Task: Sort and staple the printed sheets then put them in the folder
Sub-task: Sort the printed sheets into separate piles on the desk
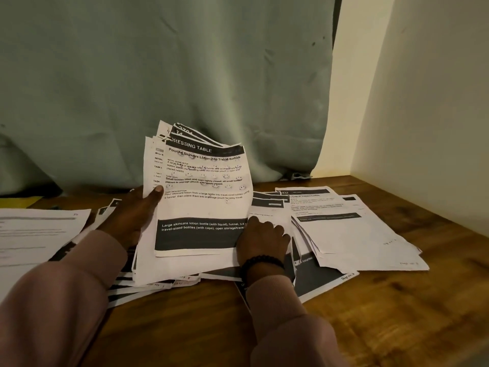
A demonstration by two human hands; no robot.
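Observation:
A fanned bundle of printed sheets [203, 186] stands half lifted off the wooden table [397, 308]; its front page is headed "DRESSING TABLE". My left hand [137, 210] grips the bundle's left edge, thumb on the front page. At the lower right corner of that front page my right hand [262, 239], with a dark bead bracelet at the wrist, pinches the sheet. More printed sheets [352, 229] lie spread flat to the right, and others lie under the bundle. No stapler or folder is in view.
A separate white page [34, 234] lies at the left edge. A yellow object [29, 201] peeks out behind it. A green curtain [164, 75] hangs behind the table and a cream wall [428, 102] closes the right side.

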